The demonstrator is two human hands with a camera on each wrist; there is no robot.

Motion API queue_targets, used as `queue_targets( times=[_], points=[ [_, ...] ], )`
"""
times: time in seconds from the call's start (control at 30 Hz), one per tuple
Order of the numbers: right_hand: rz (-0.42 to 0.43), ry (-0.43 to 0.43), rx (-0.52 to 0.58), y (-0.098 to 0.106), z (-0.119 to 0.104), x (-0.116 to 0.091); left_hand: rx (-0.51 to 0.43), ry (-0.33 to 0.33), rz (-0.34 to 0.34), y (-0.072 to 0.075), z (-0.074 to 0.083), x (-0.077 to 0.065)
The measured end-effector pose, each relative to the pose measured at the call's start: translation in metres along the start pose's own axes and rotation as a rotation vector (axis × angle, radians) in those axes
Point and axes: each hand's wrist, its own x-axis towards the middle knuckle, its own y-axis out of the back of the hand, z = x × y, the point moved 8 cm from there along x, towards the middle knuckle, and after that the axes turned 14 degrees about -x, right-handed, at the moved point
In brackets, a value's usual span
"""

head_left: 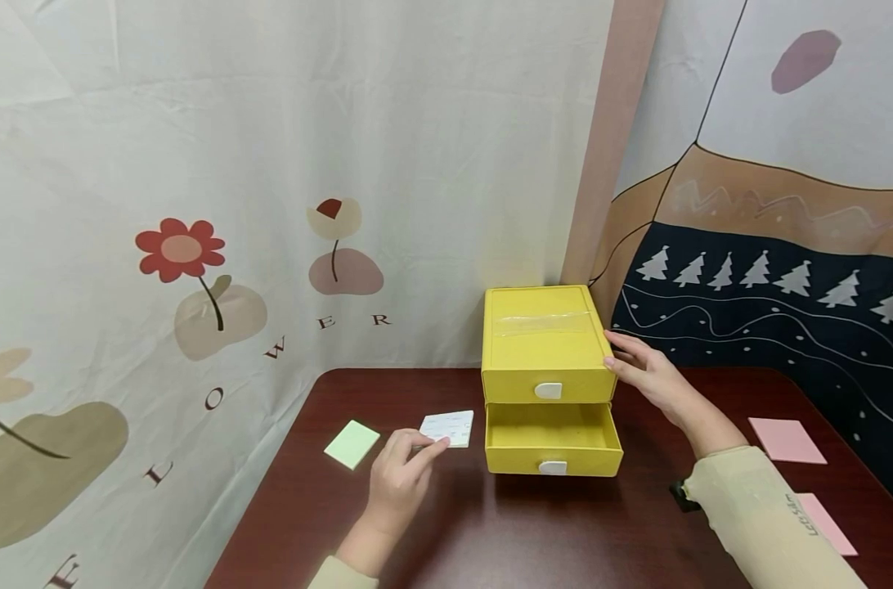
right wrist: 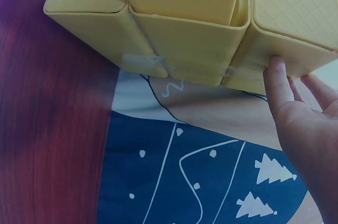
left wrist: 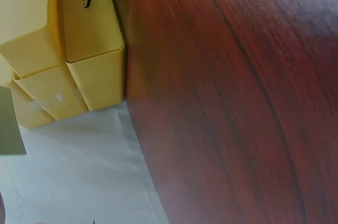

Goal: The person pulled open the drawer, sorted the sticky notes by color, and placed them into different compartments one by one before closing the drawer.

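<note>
A yellow drawer box stands at the back of the dark red table. Its drawer with a white pull is slid out, and no contents show inside. My left hand pinches a white notepad with marks on its top, left of that drawer. A greenish edge of a pad shows in the left wrist view, raised in front of the box. On the box's upper right side, the fingertips of my right hand rest with extended fingers. The right wrist view shows its thumb against the yellow side wall.
A light green notepad lies on the table left of my left hand. Two pink notepads lie to the right, one farther back and one partly behind my right sleeve. A printed curtain hangs behind the table.
</note>
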Motion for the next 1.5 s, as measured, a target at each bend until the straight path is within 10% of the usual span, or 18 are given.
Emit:
queue_targets(
  times=[1.5],
  points=[
    [0.005,0.002,0.003,0.0,0.0,0.0,-0.128,-0.155,-0.035,-0.055,0.04,0.037]
  ],
)
